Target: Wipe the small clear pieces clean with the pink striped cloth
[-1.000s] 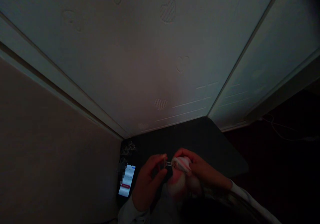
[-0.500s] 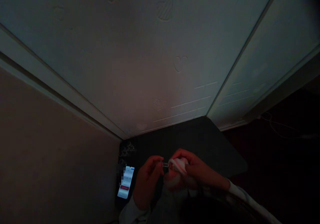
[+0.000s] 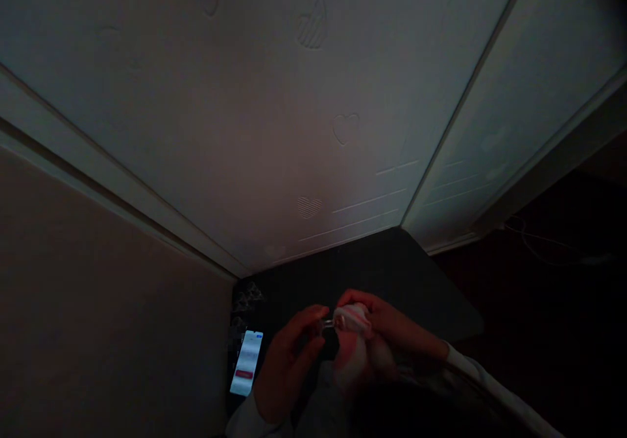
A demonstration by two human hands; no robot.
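Pink-striped cloth [image 3: 356,318], one piece, fills the right hand [image 3: 386,322] while the left hand [image 3: 290,363] grips one clear object [image 3: 326,324].

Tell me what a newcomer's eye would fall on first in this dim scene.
First, the glowing phone at the lower left, beside the left hand. Next, at bottom centre, the soft pink-and-white striped item in the right hand, with a small clear piece between it and the left hand's fingers. Then the heart shapes on the pale panel above the dark surface.
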